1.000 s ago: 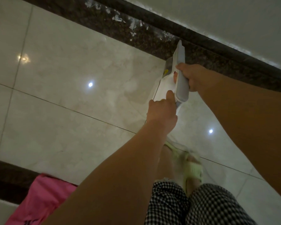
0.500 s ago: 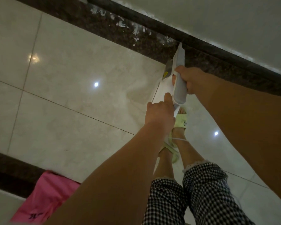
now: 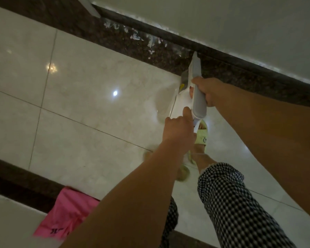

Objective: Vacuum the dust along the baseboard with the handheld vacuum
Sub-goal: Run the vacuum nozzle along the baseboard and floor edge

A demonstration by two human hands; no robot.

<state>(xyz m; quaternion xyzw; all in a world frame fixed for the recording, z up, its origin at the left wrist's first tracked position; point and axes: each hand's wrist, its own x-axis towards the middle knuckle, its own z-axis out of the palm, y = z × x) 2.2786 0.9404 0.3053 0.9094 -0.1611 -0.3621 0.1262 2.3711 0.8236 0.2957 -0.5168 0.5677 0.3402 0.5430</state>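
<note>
nozzle tip: the handheld vacuum (image 3: 197,81) points at the baseboard (image 3: 168,39), but it is too dark to tell if they touch.
left hand (image 3: 177,128): covers the vacuum's back end.
right hand (image 3: 208,92): its fingers go behind the handle.
pink bag (image 3: 64,214): the black marks are too blurry to read.
back foot (image 3: 183,173): blurry, partly behind the left arm.
both arms: cut off by the bottom and right edges.

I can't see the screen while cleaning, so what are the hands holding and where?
Both hold the handheld vacuum: the right hand grips its grey handle, and the left hand grips its rear end.
</note>
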